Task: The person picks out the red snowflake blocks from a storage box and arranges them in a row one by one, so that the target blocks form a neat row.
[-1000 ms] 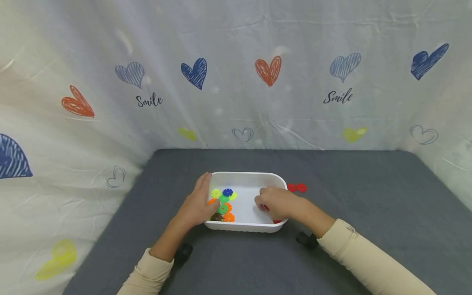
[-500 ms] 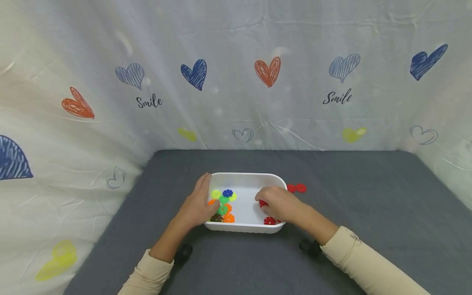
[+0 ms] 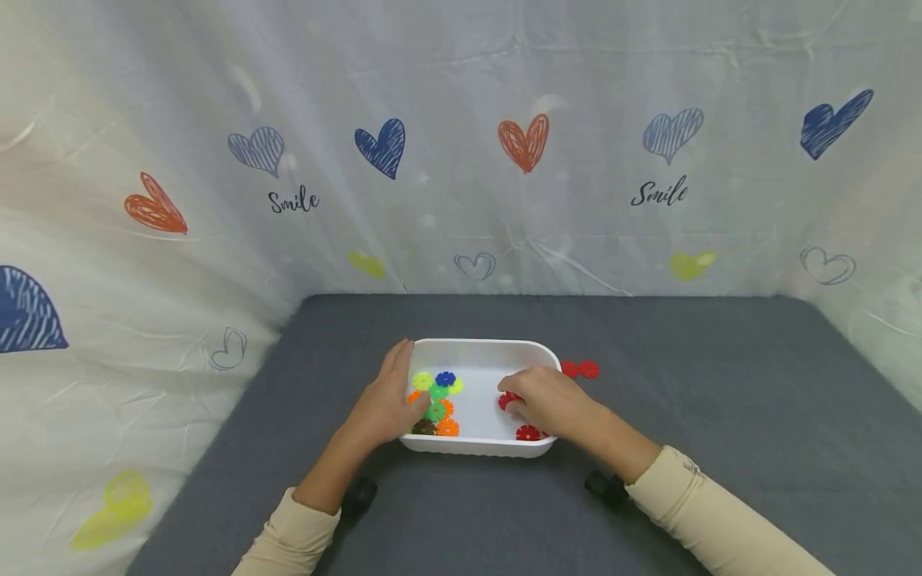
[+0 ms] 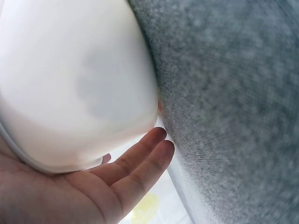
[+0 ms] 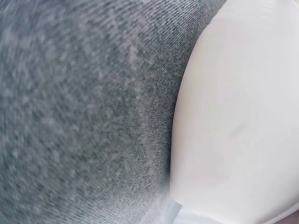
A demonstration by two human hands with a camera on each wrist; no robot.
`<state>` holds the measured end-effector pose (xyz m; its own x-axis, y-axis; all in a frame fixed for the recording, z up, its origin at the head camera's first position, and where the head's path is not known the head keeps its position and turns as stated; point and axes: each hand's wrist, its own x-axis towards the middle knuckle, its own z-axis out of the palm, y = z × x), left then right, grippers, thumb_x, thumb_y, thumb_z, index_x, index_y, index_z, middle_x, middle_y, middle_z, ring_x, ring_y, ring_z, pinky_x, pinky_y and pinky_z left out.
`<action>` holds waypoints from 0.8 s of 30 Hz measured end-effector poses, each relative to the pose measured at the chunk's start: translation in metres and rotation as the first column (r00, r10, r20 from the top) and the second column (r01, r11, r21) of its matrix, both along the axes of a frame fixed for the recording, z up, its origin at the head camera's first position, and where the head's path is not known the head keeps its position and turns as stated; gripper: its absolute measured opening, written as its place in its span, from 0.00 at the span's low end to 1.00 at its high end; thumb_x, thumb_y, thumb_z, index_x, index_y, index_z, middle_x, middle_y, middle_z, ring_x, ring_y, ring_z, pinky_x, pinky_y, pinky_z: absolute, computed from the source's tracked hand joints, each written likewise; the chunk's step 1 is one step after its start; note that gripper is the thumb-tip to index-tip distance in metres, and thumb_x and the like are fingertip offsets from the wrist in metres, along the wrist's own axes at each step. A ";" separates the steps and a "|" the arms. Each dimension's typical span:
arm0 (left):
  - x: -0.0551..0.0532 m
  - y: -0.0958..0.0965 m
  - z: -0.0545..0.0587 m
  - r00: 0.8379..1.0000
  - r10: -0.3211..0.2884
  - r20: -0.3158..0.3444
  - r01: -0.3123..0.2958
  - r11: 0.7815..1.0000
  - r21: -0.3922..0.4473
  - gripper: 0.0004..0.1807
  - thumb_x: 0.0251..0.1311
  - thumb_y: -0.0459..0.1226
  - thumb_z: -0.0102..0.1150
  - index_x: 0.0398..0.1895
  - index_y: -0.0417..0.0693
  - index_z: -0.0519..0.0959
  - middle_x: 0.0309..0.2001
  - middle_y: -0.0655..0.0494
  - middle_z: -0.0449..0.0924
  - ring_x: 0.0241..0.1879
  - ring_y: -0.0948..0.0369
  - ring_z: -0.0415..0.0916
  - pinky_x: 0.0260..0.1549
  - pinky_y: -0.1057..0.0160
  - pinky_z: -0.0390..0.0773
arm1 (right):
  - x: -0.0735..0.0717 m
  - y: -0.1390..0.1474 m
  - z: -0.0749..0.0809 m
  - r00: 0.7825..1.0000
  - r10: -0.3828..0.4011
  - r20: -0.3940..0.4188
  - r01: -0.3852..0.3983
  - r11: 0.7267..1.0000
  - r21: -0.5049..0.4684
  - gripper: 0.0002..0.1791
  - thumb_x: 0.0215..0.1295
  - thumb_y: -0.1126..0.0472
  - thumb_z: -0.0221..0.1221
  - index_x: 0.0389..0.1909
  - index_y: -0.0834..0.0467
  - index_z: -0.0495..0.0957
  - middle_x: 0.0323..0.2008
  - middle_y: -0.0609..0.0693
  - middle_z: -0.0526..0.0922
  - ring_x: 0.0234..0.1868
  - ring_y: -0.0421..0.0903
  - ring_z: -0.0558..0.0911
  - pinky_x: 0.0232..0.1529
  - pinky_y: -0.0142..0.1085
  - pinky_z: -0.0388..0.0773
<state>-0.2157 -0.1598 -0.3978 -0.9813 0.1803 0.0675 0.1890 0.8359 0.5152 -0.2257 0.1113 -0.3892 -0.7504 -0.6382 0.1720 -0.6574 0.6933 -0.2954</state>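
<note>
A white plastic tray (image 3: pixel 479 448) stands on the grey cloth. My left hand (image 3: pixel 389 404) grips its left end, thumb over the rim and inside, fingers along the outer wall; those fingers (image 4: pixel 140 175) show in the left wrist view. Inside the tray, on the right, my right hand (image 3: pixel 551 400) holds a red flower-shaped disc (image 3: pixel 507 401) between thumb and fingers. Another red disc (image 3: pixel 527 433) lies near the front right corner, with one more partly hidden beside it. Several linking discs in green, orange, yellow, blue and brown, such as a green one (image 3: pixel 435 410), cluster at the left.
Two red discs (image 3: pixel 588 369) lie on the grey table (image 3: pixel 684 384) just outside the tray's right end. A pale curtain (image 3: pixel 461 200) printed with hearts hangs behind and at both sides. The right wrist view shows mostly cloth and the tray's outer wall (image 5: pixel 233 130).
The right hand has opened its pinch somewhat and shifted slightly, so more of its red disc shows. A red disc in the front right corner is uncovered. The left hand stays put.
</note>
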 end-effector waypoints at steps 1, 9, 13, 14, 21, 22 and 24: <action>0.000 0.000 0.000 1.000 0.000 0.002 0.000 1.000 -0.003 0.47 0.61 0.41 0.57 0.80 0.42 0.46 0.79 0.46 0.43 0.63 0.41 0.67 0.59 0.38 0.68 | 0.000 0.000 0.000 1.000 -0.002 0.000 0.002 1.000 -0.003 0.17 0.56 0.62 0.73 0.46 0.59 0.86 0.36 0.49 0.87 0.33 0.42 0.81 0.39 0.36 0.82; -0.001 -0.001 -0.001 1.000 -0.009 -0.009 0.009 1.000 0.000 0.48 0.60 0.41 0.58 0.80 0.41 0.46 0.79 0.46 0.43 0.63 0.41 0.67 0.59 0.38 0.68 | -0.001 0.003 -0.001 1.000 0.014 -0.027 -0.016 0.998 -0.066 0.18 0.55 0.64 0.73 0.48 0.62 0.85 0.40 0.52 0.86 0.38 0.46 0.81 0.42 0.37 0.82; -0.002 -0.001 -0.001 1.000 -0.004 -0.005 0.004 1.000 0.005 0.47 0.61 0.42 0.59 0.80 0.42 0.47 0.79 0.47 0.43 0.63 0.42 0.67 0.60 0.38 0.68 | -0.002 0.004 -0.001 0.999 0.043 -0.024 -0.045 0.990 -0.136 0.10 0.55 0.68 0.72 0.39 0.61 0.87 0.34 0.49 0.84 0.34 0.44 0.78 0.39 0.34 0.81; -0.002 -0.001 -0.001 1.000 -0.003 -0.004 0.003 1.000 0.004 0.47 0.61 0.42 0.58 0.80 0.42 0.47 0.79 0.47 0.43 0.64 0.42 0.67 0.60 0.38 0.68 | -0.003 0.005 -0.001 0.999 0.048 -0.016 -0.050 0.986 -0.157 0.09 0.55 0.69 0.72 0.38 0.60 0.87 0.33 0.48 0.84 0.33 0.43 0.77 0.37 0.33 0.80; 0.000 -0.001 -0.001 1.000 -0.015 -0.004 0.015 1.000 0.001 0.47 0.61 0.42 0.58 0.80 0.41 0.46 0.79 0.45 0.43 0.65 0.42 0.66 0.61 0.39 0.68 | -0.002 0.009 -0.002 0.998 0.023 0.062 -0.005 0.964 -0.267 0.10 0.53 0.64 0.75 0.36 0.57 0.86 0.24 0.39 0.80 0.26 0.38 0.75 0.28 0.30 0.77; 0.000 -0.001 -0.001 1.000 -0.016 -0.007 0.016 1.000 0.002 0.47 0.61 0.42 0.58 0.80 0.41 0.46 0.79 0.45 0.43 0.65 0.42 0.66 0.61 0.39 0.68 | -0.001 0.010 -0.002 0.997 0.020 0.068 0.000 0.960 -0.281 0.10 0.53 0.63 0.75 0.35 0.56 0.85 0.23 0.38 0.79 0.25 0.38 0.75 0.28 0.30 0.77; 0.000 0.000 -0.001 1.000 -0.017 -0.011 0.017 1.000 0.004 0.47 0.61 0.42 0.58 0.80 0.41 0.46 0.79 0.45 0.43 0.65 0.42 0.66 0.61 0.39 0.67 | -0.001 0.011 -0.001 0.997 0.012 0.079 0.014 0.949 -0.314 0.09 0.53 0.63 0.75 0.34 0.56 0.85 0.24 0.37 0.80 0.26 0.37 0.76 0.30 0.30 0.78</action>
<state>-0.2156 -0.1603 -0.3993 -0.9774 0.1963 0.0786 0.2083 0.8303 0.5169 -0.2267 0.1225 -0.3902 -0.7703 -0.5609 0.3035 -0.6225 0.5578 -0.5490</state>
